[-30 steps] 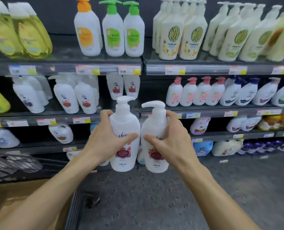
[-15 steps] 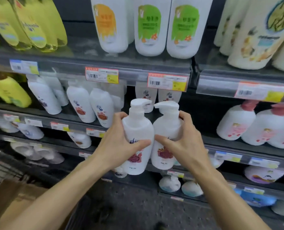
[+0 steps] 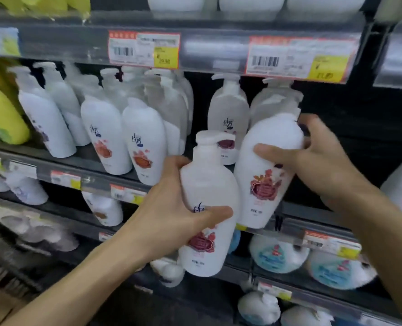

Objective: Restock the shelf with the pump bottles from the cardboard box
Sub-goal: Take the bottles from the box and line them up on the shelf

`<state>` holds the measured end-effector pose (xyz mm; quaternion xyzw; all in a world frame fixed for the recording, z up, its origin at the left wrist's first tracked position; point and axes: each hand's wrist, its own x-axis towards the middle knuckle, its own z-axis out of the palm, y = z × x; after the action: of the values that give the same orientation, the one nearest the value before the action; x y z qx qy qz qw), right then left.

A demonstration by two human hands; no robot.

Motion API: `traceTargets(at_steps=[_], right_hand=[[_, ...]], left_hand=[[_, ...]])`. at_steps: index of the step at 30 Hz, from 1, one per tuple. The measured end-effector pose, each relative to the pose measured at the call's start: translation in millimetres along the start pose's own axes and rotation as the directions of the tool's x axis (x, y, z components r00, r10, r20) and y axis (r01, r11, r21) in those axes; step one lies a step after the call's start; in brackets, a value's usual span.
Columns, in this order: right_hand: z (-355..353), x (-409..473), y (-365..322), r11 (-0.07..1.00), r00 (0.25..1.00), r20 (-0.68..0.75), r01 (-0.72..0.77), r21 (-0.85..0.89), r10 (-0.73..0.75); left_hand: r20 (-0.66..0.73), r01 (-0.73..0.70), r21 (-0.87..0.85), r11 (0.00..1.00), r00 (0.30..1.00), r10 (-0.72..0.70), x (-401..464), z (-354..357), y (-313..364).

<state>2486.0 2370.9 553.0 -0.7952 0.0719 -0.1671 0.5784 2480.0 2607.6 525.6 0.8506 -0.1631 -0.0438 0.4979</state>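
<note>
The left hand [image 3: 171, 217] is closed around the middle of a white plastic pump bottle with a dark red flower label [image 3: 208, 208], held upright in front of the shelving and clear of any shelf surface. Its thumb crosses the front of the bottle just above the label, while the fingers [image 3: 175, 162] wrap behind the shoulder, their tips showing at the bottle's left edge below the pump head. The right hand [image 3: 320, 165] is closed on a second white plastic pump bottle with a red flower label [image 3: 266, 175], which tilts with its top leaning toward the rack. The right thumb lies across the front of the upper body, above the label; the fingers curl round the far side near the neck, only partly visible. This bottle's base sits at the front lip of the grey metal shelf [image 3: 289, 223]; whether it rests on the shelf cannot be determined. The two held bottles stand just beside each other, the left one lower and nearer the camera. Directly behind the tilted bottle stand white pump bottles already on the shelf [image 3: 228, 109], and more of the same kind fill the row to the left [image 3: 106, 135]. Orange-and-yellow price tags [image 3: 298, 58] hang on the shelf edge above. The image is blurred, and label text is unreadable.
</note>
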Motion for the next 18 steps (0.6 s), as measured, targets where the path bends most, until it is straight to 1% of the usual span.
traceTargets(at_steps=[3, 6, 10, 14, 18], right_hand=[[1, 16, 6, 0.999, 0.997, -0.072, 0.009, -0.047, -0.012], [2, 28, 16, 0.985, 0.987, -0.145, 0.047, -0.166, -0.072], [2, 40, 26, 0.964, 0.972, -0.188, 0.089, -0.252, -0.139], [4, 54, 31, 0.949, 0.961, -0.211, 0.109, -0.297, -0.177], [6, 61, 38, 0.946, 0.949, -0.254, 0.1, -0.31, -0.184]], left_hand=[[0.017, -0.012, -0.041, 0.999, 1.0, 0.013, 0, -1, -4], [0.035, -0.02, -0.065, 0.998, 0.999, 0.022, 2, -1, -4], [0.05, -0.047, -0.074, 0.996, 0.997, 0.051, 7, 1, 1], [0.054, -0.063, -0.085, 0.994, 0.996, 0.068, 12, 6, 4], [0.056, -0.066, -0.096, 0.993, 0.996, 0.071, 16, 10, 3]])
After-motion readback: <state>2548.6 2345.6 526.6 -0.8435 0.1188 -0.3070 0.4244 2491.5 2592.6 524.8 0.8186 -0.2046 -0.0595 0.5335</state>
